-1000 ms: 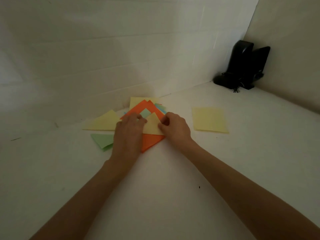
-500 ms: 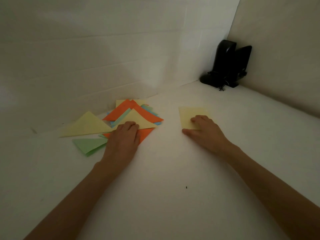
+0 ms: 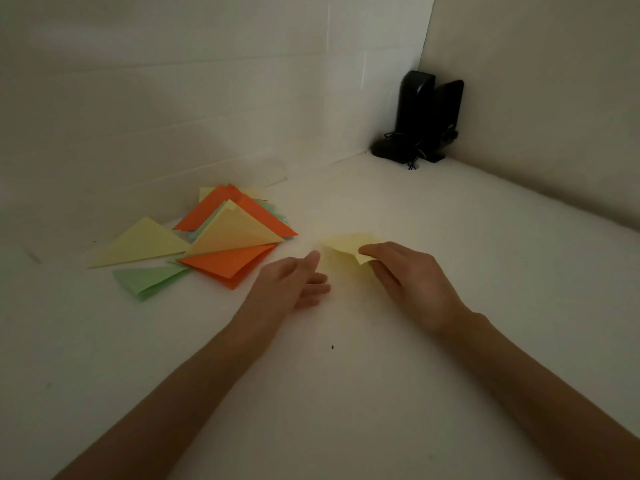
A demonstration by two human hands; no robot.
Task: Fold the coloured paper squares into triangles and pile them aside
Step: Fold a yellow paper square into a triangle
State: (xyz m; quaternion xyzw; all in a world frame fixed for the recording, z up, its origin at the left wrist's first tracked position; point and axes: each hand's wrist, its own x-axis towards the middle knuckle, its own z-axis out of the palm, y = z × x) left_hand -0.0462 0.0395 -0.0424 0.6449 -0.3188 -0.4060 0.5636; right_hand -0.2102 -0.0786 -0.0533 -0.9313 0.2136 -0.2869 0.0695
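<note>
One yellow square [image 3: 346,249] is now in work: half a second ago it lay flat under the right hand [image 3: 412,278]; now that hand pinches one corner and lifts it off the table [image 3: 346,393], near mid-table. Meanwhile the left hand [image 3: 291,282] has left the pile of triangles [image 3: 235,237] and hovers just beside the square, fingers loose, holding nothing. Judged: the next fold is starting. Room: bare table toward the person; pile to the left, near the back wall; black device [image 3: 426,119] well apart in the far corner — no obstruction

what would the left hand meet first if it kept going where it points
Most likely the yellow paper square that the right hand pinches; the left hand lies just short of it, depth unclear.
</note>
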